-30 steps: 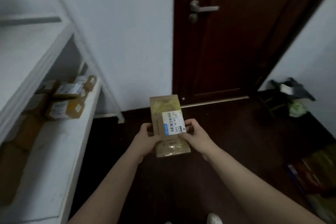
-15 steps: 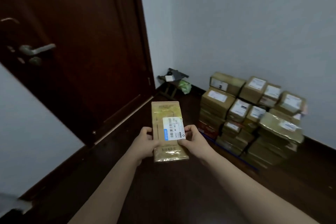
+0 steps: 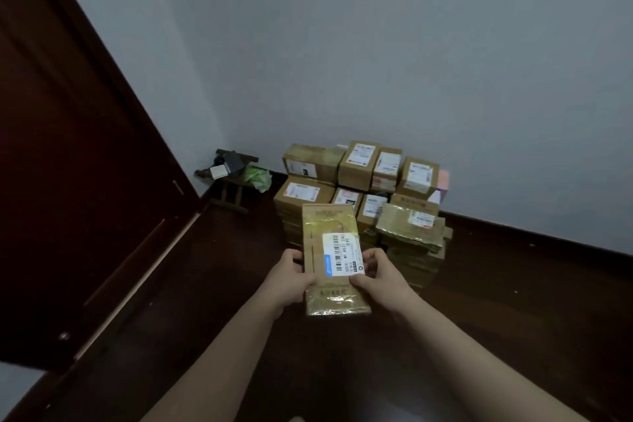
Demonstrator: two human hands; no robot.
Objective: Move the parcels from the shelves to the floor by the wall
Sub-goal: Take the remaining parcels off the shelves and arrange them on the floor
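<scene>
— Parcel (image 3: 329, 226) in both hands, then?
— Yes. Left hand (image 3: 291, 279) grips its left edge and right hand (image 3: 382, 276) grips the right, thumb by the white label (image 3: 342, 253). It's held above the dark floor (image 3: 513, 301), broad face up, long axis pointing away from the person toward the wall (image 3: 376, 44).
— And beyond it?
— A pile of boxes (image 3: 359, 166) on the floor against that wall, labels up. Left of the pile, in the corner, is a low stool (image 3: 233, 195) with a green bag (image 3: 257, 176) on it, next to the brown door (image 3: 68, 147).
</scene>
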